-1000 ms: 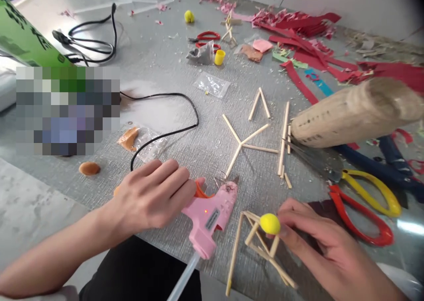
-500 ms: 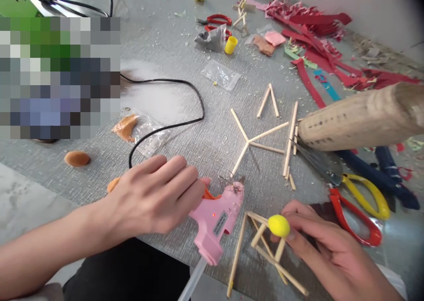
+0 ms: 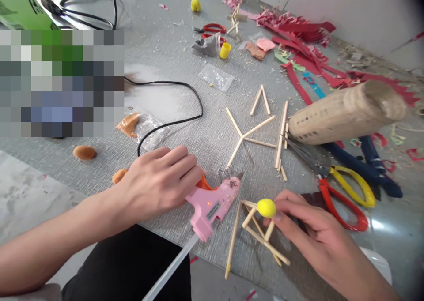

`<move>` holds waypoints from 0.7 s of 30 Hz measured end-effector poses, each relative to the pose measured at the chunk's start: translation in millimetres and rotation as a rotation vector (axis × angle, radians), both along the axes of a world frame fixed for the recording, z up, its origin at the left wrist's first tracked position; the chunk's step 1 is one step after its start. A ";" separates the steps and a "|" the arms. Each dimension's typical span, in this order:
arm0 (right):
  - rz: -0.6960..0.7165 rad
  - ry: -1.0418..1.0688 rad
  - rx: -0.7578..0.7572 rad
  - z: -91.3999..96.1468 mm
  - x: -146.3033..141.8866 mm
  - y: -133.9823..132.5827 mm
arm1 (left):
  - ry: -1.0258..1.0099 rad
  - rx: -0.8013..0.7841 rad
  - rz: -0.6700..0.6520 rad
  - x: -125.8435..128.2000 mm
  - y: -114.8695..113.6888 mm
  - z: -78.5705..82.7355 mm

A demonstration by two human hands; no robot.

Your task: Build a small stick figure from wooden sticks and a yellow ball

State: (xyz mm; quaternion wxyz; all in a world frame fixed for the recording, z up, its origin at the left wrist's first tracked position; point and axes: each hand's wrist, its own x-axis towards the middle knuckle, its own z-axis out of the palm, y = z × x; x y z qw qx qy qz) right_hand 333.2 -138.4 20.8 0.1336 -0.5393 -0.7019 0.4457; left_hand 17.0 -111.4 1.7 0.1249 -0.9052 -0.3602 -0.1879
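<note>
My left hand [image 3: 162, 177] is wrapped round the handle of a pink hot glue gun [image 3: 208, 206], whose orange trigger [image 3: 208, 182] shows beside my fingers. A clear glue stick [image 3: 172, 268] juts from its rear, and a small light glows on its side. Between thumb and fingers, my right hand [image 3: 311, 230] pinches a figure of wooden sticks [image 3: 256, 235] by its top, where a yellow clay ball [image 3: 266, 208] sits. Past the glue gun's nozzle lies a flat branching stick shape [image 3: 243, 137], with a V of two sticks [image 3: 261, 99] beyond it.
Red and yellow-handled scissors [image 3: 344, 199] lie right, beside a rough tan cylinder [image 3: 341, 113]. A black cord [image 3: 172, 123] curves across the table [image 3: 179, 155]. Red paper strips [image 3: 298, 40] lie at the back right. Orange clay lumps [image 3: 84, 152] sit left, near a person's blurred-out area.
The camera view has shifted a little. Both hands keep their holds; the glue gun and the stick figure appear slightly higher and further left in view.
</note>
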 end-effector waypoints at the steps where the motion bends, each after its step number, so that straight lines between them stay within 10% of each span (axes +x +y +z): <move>1: -0.004 -0.002 -0.002 -0.5 -0.5 -0.3 | 0.002 -0.008 0.000 -0.7 0.0 -0.6; 21: -0.069 0.009 0.053 -2.2 -12.6 -2.8 | -0.055 -0.026 0.040 1.6 -0.6 -9.2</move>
